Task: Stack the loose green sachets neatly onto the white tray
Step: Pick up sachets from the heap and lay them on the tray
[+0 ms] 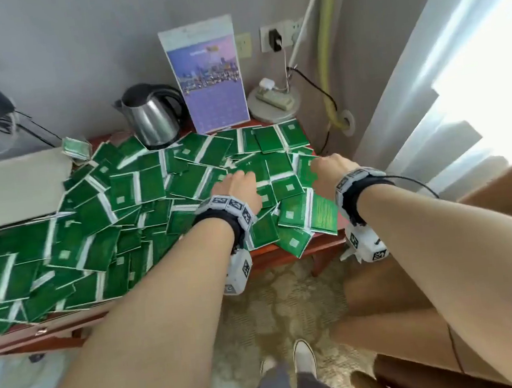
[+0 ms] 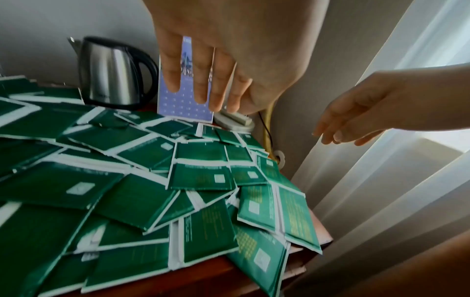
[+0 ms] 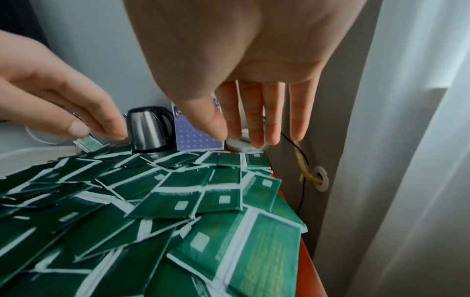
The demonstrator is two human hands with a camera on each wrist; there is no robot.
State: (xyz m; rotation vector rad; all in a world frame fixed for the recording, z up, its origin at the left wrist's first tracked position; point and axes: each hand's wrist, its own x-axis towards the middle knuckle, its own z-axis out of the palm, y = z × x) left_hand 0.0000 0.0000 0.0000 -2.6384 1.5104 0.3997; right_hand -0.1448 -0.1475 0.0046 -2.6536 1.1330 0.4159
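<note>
- Left hand (image 1: 241,189) and right hand (image 1: 328,170) hover palm-down with fingers straight and loosely spread, holding nothing, apparently poised to gather.
- Directly beneath them, green sachets (image 1: 143,212) overlap loosely across the wooden table (image 1: 286,254), some overhanging its edge.
- Far left of both hands, the white tray (image 1: 17,187) waits with a small stack (image 1: 76,148) at its corner.
- Beyond the fingertips stand a kettle (image 1: 151,116) and calendar (image 1: 208,82).

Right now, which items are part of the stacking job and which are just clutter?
Job:
sachets, loose over the table
tray, at the far left
left hand and right hand, both empty above the pile

Clutter:
kettle
calendar
power strip
curtain
</note>
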